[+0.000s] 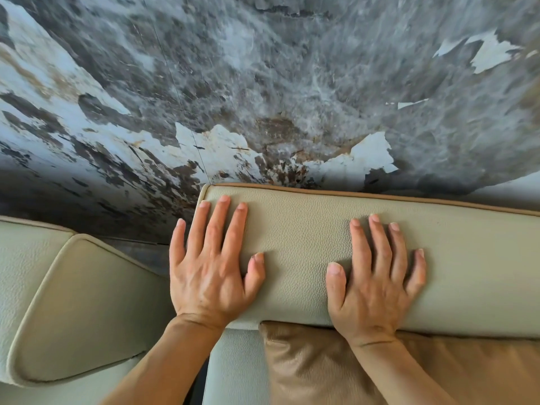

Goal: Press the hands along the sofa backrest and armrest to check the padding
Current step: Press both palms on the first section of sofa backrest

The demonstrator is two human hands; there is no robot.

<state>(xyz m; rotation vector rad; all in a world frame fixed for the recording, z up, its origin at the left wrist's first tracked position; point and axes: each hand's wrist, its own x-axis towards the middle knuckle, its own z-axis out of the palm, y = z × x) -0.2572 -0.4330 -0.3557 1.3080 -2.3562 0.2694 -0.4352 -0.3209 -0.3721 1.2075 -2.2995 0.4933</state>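
Note:
The sofa backrest [298, 238] is a pale grey-green leather cushion with tan piping, running from centre to the right edge. My left hand [210, 270] lies flat on its left end, fingers spread, palm down. My right hand [377, 285] lies flat further right on the same cushion, fingers apart, the leather dimpled around it. The armrest [84, 305], a padded cushion in the same leather, sits lower at the left with neither hand on it.
A tan pillow [336, 369] leans against the backrest below my right wrist. Behind the sofa rises a wall [263, 83] with a mottled grey, peeling-paint pattern, close to the backrest's top edge.

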